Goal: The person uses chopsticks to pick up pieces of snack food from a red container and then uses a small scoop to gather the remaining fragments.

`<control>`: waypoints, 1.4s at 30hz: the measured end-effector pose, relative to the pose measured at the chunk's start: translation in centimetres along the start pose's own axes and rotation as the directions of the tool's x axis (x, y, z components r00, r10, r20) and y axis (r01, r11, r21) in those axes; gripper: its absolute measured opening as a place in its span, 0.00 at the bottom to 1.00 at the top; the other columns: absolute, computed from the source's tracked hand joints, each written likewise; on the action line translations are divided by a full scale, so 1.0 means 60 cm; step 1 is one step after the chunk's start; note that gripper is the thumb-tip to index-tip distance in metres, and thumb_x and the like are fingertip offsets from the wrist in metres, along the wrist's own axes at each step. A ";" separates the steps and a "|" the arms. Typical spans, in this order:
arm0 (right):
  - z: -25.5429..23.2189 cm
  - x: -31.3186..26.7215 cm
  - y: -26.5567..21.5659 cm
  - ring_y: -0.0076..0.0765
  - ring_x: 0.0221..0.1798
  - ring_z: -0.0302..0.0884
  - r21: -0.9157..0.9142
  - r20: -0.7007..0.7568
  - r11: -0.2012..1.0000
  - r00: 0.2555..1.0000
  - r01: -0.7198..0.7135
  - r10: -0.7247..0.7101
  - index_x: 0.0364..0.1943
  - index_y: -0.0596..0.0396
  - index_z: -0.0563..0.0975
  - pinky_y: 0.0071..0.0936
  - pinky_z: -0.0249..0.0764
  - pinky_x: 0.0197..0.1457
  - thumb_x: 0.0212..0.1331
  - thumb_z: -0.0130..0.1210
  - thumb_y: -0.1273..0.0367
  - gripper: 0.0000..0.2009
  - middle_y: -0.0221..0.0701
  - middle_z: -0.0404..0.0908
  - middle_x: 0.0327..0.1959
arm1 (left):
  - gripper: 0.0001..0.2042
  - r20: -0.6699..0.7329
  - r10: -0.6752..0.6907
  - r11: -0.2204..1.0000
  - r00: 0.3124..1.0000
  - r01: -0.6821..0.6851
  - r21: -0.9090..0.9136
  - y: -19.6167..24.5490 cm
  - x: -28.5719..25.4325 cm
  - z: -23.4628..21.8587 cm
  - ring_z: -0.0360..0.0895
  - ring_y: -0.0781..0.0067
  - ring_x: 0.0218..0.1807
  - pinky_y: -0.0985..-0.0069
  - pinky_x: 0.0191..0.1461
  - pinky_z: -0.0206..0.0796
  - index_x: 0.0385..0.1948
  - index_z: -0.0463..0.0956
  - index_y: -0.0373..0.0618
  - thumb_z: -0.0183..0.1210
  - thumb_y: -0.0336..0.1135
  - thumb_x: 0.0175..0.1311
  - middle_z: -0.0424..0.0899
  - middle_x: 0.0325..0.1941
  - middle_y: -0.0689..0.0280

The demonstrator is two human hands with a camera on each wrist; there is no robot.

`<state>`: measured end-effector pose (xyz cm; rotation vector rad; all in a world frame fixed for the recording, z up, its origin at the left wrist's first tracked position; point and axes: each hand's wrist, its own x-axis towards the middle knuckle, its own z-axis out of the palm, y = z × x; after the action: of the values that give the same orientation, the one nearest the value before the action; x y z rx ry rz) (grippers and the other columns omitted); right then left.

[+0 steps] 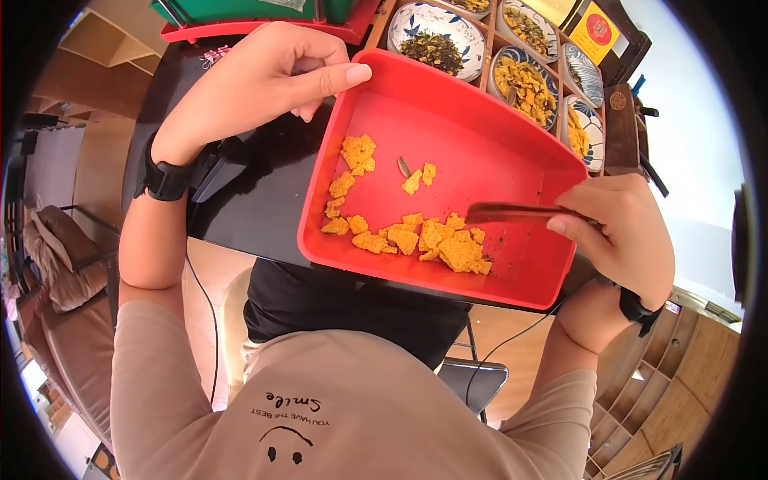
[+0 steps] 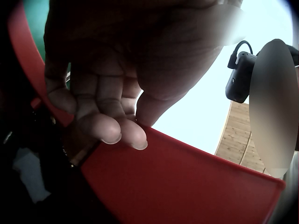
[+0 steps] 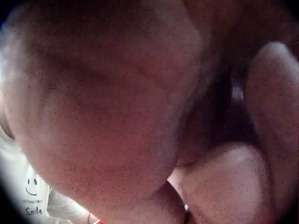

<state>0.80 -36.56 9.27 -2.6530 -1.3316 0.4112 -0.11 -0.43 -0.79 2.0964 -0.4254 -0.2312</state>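
A red tray [image 1: 480,144] holds orange-yellow crumbly pieces [image 1: 460,250] along its near side, with smaller bits [image 1: 412,182] and a dark seed-like piece [image 1: 403,166] farther in. My left hand [image 1: 268,84] pinches the tray's far left corner between thumb and fingers; in the left wrist view the fingers of that hand [image 2: 107,112] curl at the red wall [image 2: 187,182]. Over the tray's right side, my right hand [image 1: 620,228] grips a dark brown wooden tool [image 1: 512,212], its tip beside the pile. The right wrist view shows mostly the palm of this hand [image 3: 117,102], dark and blurred.
Behind the tray, a wooden divided box [image 1: 486,56] holds patterned dishes of dried leaves and yellow pieces [image 1: 524,88]. A green container [image 1: 216,14] in a red tray stands at the back left. The black table [image 1: 264,192] shows on the left; cables hang below.
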 end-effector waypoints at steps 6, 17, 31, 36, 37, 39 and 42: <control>-0.002 -0.004 0.004 0.52 0.27 0.79 0.002 0.069 1.000 0.998 -0.013 0.013 0.26 0.58 0.81 0.41 0.72 0.30 0.58 0.67 0.62 0.13 0.40 0.78 0.21 | 0.18 0.030 -0.015 1.000 0.999 0.014 0.021 0.000 0.000 -0.005 0.69 0.91 0.24 0.85 0.30 0.61 0.29 0.76 0.41 0.58 0.45 0.78 0.72 0.20 0.77; 0.021 0.020 -0.005 0.52 0.30 0.80 -0.040 0.126 0.999 0.992 0.018 -0.012 0.29 0.56 0.81 0.42 0.74 0.32 0.64 0.63 0.59 0.14 0.39 0.80 0.23 | 0.18 0.033 -0.011 1.000 0.999 0.010 0.009 -0.004 0.001 -0.007 0.69 0.91 0.25 0.86 0.30 0.60 0.29 0.76 0.41 0.58 0.46 0.78 0.71 0.21 0.78; 0.027 0.022 0.000 0.53 0.28 0.79 0.034 0.170 0.994 0.979 0.108 -0.113 0.26 0.56 0.77 0.43 0.72 0.30 0.63 0.64 0.60 0.15 0.38 0.78 0.20 | 0.23 -0.028 0.061 0.998 0.998 -0.061 0.003 -0.011 0.000 0.002 0.67 0.88 0.20 0.84 0.26 0.58 0.22 0.74 0.44 0.59 0.51 0.77 0.71 0.16 0.75; 0.025 0.023 -0.004 0.51 0.27 0.78 0.001 0.132 0.989 0.980 0.150 -0.149 0.26 0.56 0.75 0.43 0.70 0.29 0.61 0.65 0.61 0.15 0.37 0.76 0.19 | 0.21 0.011 0.019 1.000 1.000 -0.019 0.022 -0.007 0.000 -0.005 0.68 0.90 0.22 0.85 0.28 0.59 0.26 0.76 0.43 0.59 0.49 0.77 0.72 0.18 0.76; 0.024 0.023 -0.005 0.51 0.26 0.78 -0.005 0.118 0.987 0.981 0.158 -0.157 0.25 0.56 0.75 0.43 0.70 0.28 0.60 0.66 0.61 0.15 0.37 0.75 0.19 | 0.19 0.045 -0.012 0.999 0.999 0.010 0.036 -0.006 0.001 -0.008 0.68 0.90 0.24 0.85 0.30 0.61 0.31 0.78 0.41 0.58 0.48 0.78 0.72 0.20 0.77; 0.021 0.022 -0.005 0.50 0.26 0.78 0.004 0.090 0.988 0.984 0.157 -0.157 0.26 0.56 0.76 0.42 0.70 0.28 0.59 0.66 0.62 0.14 0.37 0.75 0.19 | 0.19 0.042 -0.015 1.000 0.999 0.014 0.026 -0.006 0.001 -0.007 0.68 0.91 0.24 0.86 0.30 0.61 0.31 0.78 0.41 0.58 0.48 0.78 0.72 0.20 0.77; 0.007 0.012 -0.004 0.51 0.26 0.78 0.008 0.014 0.990 0.990 0.139 -0.139 0.29 0.57 0.78 0.41 0.70 0.29 0.57 0.68 0.64 0.12 0.37 0.76 0.20 | 0.19 0.034 -0.018 1.000 0.999 0.017 0.023 -0.004 0.000 -0.007 0.68 0.90 0.24 0.85 0.30 0.61 0.30 0.77 0.41 0.59 0.47 0.78 0.72 0.20 0.77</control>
<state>0.92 -35.82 8.82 -2.5361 -1.5055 0.4170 0.11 0.02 -0.75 2.1221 -0.4327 -0.2742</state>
